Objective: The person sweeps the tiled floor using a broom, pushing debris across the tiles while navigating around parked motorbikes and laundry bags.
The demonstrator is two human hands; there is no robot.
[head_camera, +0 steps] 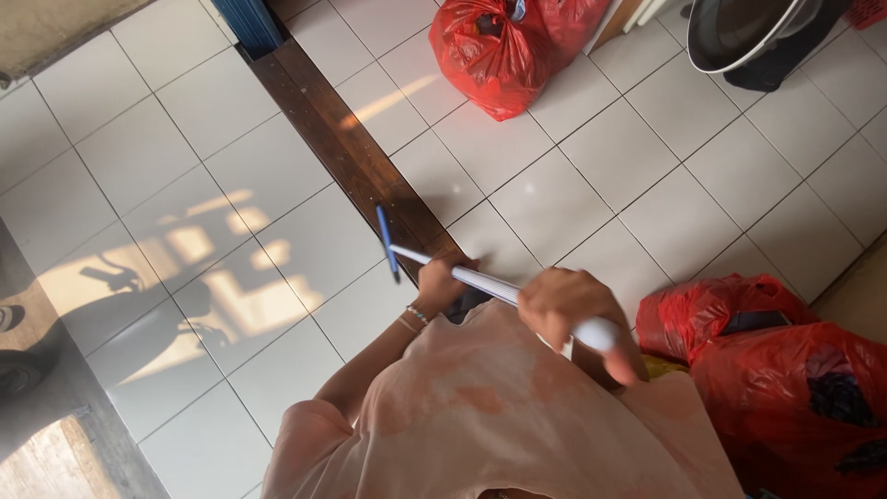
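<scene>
Both my hands grip a long white handle (480, 280) that ends in a narrow blue blade (386, 241), like a floor squeegee. My left hand (440, 285) holds the handle lower down, close to the blade, with a bracelet on the wrist. My right hand (573, 310) is closed round the upper part of the handle. The blade rests on the white floor tiles (277, 240) right beside a dark wooden threshold strip (346, 148). My pink shirt fills the bottom of the view.
A red plastic bag (499, 51) sits on the tiles at the top. Two more red bags (785, 379) lie at the right by my side. A dark round basin (748, 32) stands top right. Sunlight patches fall on the left tiles.
</scene>
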